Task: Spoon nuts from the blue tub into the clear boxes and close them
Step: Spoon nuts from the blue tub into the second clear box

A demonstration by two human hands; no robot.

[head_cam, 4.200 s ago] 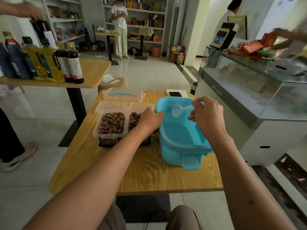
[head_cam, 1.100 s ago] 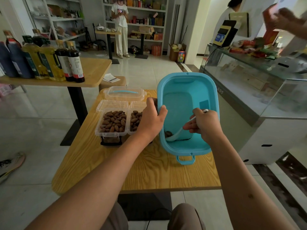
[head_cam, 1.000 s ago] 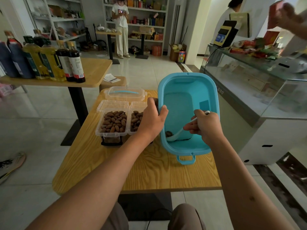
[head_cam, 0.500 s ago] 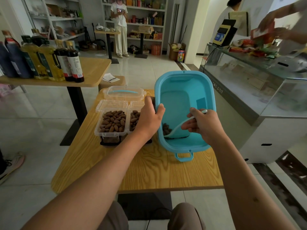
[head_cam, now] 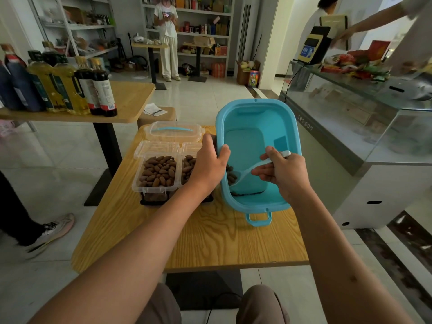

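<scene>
Left hand [head_cam: 210, 163] grips the rim of the blue tub [head_cam: 258, 127], tipped up on the counter [head_cam: 210, 237]. Right hand [head_cam: 284, 169] fingers clamp the spoon [head_cam: 251, 170], gathering the last nuts [head_cam: 231, 175]. Left box [head_cam: 159, 173] looks full, both boxes open, lids unclosed.

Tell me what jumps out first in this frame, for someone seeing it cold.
The blue tub dominates: tipped up toward the camera at the table's right side, the left hand gripping its rim while the right hand works a white spoon into the few nuts left at its low end. Just left of it, two clear boxes sit open and heaped with nuts. Dark and yellow bottles crowd the side table at far left.
</scene>
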